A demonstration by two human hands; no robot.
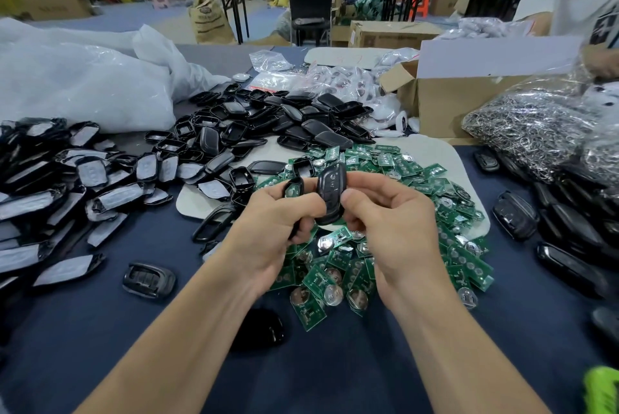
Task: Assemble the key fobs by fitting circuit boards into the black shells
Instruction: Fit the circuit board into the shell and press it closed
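Black key fob shell upright over heaped green circuit boards, pinched in right hand, left hand gripping a second shell half beside it, fob's small emblem illegible, loose black shells behind on navy table

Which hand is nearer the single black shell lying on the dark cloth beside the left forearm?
Left. The left hand is just up and right of that shell. The right hand is farther right, past the left hand, above the green circuit boards.
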